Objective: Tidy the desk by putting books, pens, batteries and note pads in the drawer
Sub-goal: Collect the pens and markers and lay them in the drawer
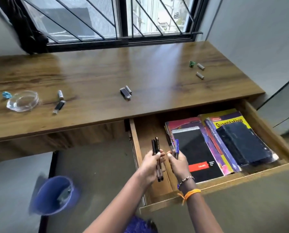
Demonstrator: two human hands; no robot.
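Now, from the head view, both hands hover over the near left, bare part of the open drawer (158,198), likely so the pens can go down beside the books (227,132) and pad (193,149) already filling its right side. The left hand (151,167) is curled round a bunch of dark pens (157,148), held upright. The right hand (178,163) pinches blue pens (176,146), just beside it. Batteries (127,92) lie on the table (93,73), far from the drawer, some at far right (200,75), some left (60,95).

Bare forearms, beaded bracelet (188,179), orange wrist thread (189,194)
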